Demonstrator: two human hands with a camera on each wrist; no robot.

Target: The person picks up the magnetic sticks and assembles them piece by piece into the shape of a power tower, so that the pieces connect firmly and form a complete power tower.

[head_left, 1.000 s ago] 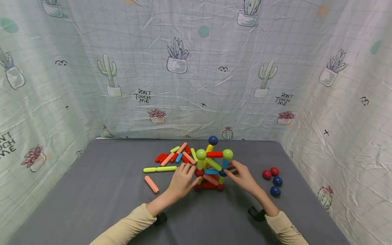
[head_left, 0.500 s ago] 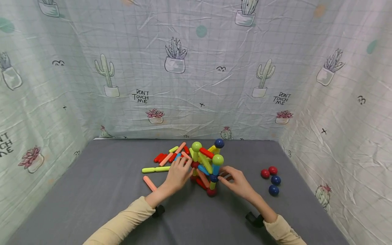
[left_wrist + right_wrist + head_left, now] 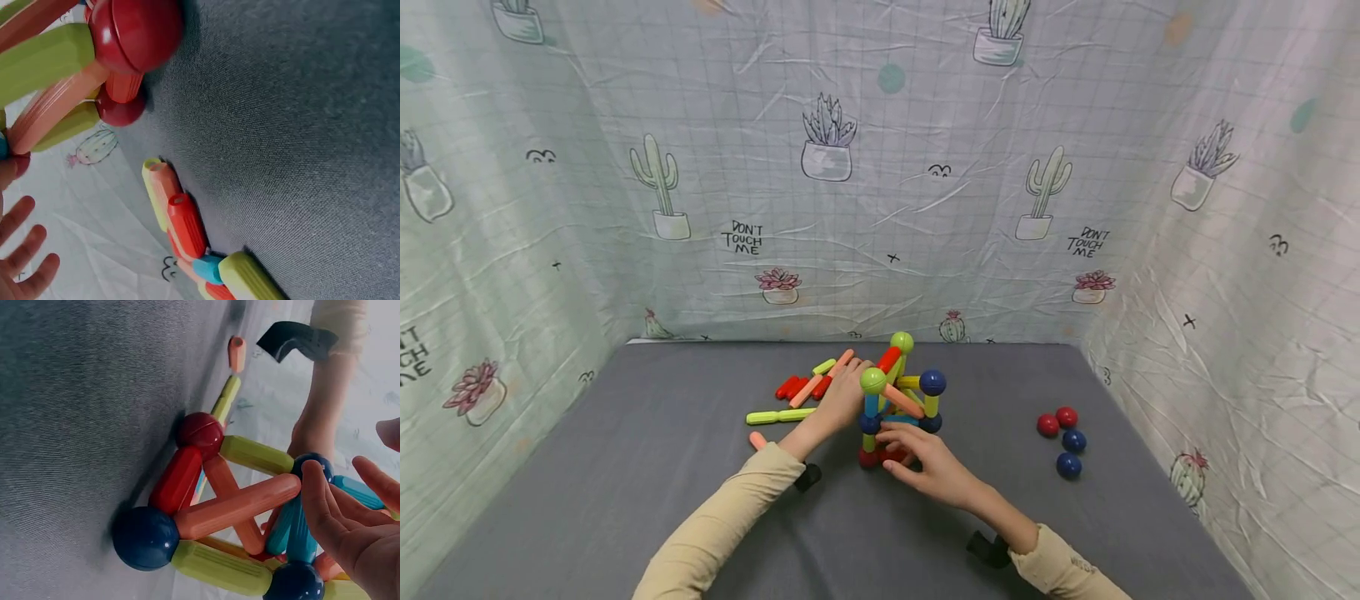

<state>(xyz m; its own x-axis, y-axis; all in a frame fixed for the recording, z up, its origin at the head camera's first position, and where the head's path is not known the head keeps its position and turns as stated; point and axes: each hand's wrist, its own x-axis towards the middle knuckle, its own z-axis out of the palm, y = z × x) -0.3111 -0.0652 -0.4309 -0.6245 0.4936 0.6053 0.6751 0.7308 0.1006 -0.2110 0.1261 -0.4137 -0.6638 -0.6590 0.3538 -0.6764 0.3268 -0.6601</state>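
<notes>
A tower of coloured magnetic sticks and balls [image 3: 904, 402] stands on the table between the hands. At its top are green balls and a blue ball [image 3: 932, 382]; dark red balls sit at its foot. My left hand [image 3: 842, 396] reaches round the tower's left side, a fingertip against a joint with a blue piece; the other fingers [image 3: 28, 240] are loosely spread. In front, my right hand [image 3: 928, 467] lays its extended fingertips on the blue ball [image 3: 870, 423] at mid-height. The right wrist view has the lower frame, with a salmon stick [image 3: 240, 503] slanting across it.
Loose red, salmon and green sticks [image 3: 806, 390] lie at the left, partly behind my left hand. Two long green sticks [image 3: 778, 416] lie end to end nearer. At the right are red balls [image 3: 1048, 426] and blue balls [image 3: 1069, 465]. A printed curtain [image 3: 880, 283] bounds the back.
The tower has turned clockwise as seen from above, bringing its rear blue ball round to the right. My left hand has moved farther back, and my right hand has come round to the front.
</notes>
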